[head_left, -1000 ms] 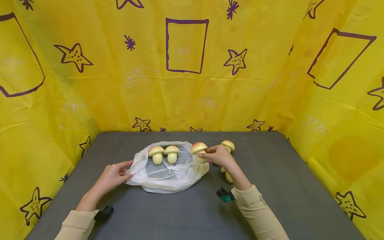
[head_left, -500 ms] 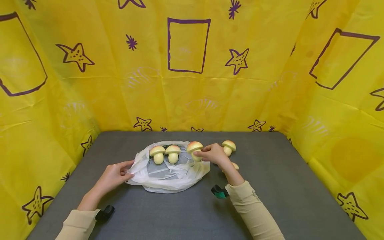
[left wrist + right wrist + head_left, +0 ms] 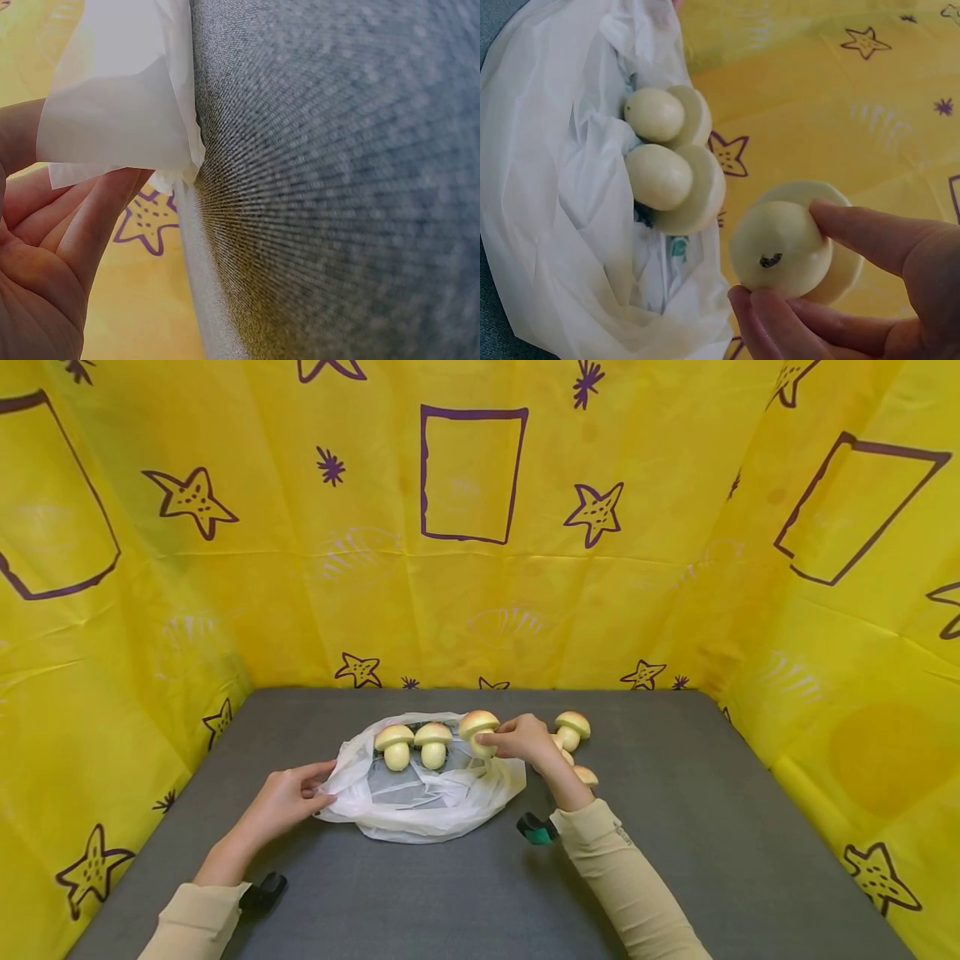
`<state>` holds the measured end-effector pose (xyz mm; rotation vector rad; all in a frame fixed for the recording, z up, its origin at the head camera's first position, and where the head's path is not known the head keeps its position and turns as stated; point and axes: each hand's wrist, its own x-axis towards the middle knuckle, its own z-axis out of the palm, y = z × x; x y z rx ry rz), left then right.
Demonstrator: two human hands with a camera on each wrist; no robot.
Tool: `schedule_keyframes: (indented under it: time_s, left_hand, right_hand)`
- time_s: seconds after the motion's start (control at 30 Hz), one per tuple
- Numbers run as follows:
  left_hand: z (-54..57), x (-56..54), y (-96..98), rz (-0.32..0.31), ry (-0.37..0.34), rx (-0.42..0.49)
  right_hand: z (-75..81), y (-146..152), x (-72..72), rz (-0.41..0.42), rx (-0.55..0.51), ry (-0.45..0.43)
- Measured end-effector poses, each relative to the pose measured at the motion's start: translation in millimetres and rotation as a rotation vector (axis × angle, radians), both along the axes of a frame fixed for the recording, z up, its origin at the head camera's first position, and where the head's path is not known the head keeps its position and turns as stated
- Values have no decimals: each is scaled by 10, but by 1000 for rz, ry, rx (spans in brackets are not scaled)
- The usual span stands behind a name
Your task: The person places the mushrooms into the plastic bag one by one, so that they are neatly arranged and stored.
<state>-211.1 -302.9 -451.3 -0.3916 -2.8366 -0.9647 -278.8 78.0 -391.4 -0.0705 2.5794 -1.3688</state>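
Observation:
A white plastic bag (image 3: 420, 827) lies spread with its mouth facing up. Two toy mushrooms (image 3: 432, 746) with cream stems and orange-tinged caps sit side by side inside it. My left hand (image 3: 283, 802) pinches the bag's left rim between thumb and fingers; in the left wrist view the white plastic (image 3: 120, 112) shows between them. A third mushroom (image 3: 478, 728) is in my right hand (image 3: 525, 742), which grips its stem above the bag's right rim. The right wrist view shows that held mushroom's stem end (image 3: 780, 247) with a dark spot on it.
To the right of the bag, several more mushrooms (image 3: 573, 727) stand on the grey table (image 3: 420, 893), some partly hidden by the right hand and forearm. A yellow curtain (image 3: 480, 577) with purple drawings encloses the table at the back and sides.
My right hand has moved left with the mushroom, from the bag's right edge toward the two mushrooms inside. More of the mushrooms behind the arm now show. My left hand keeps its hold.

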Motion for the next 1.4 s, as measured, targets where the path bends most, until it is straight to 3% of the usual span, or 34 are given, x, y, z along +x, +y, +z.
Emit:
schedule_keyframes:
  time_s: [0.6,1.0,1.4]
  left_hand:
    - [-8,2,-8,-11,-2,2]
    - [-26,-2,-13,4,-4,0]
    - [-33,2,-21,-3,-11,-4]
  right_hand:
    - [-138,-126,-188,-53,61,-20]
    - [-220,-208,-242,-101,163,12]
    - [-332,-246,-270,-88,243,38]
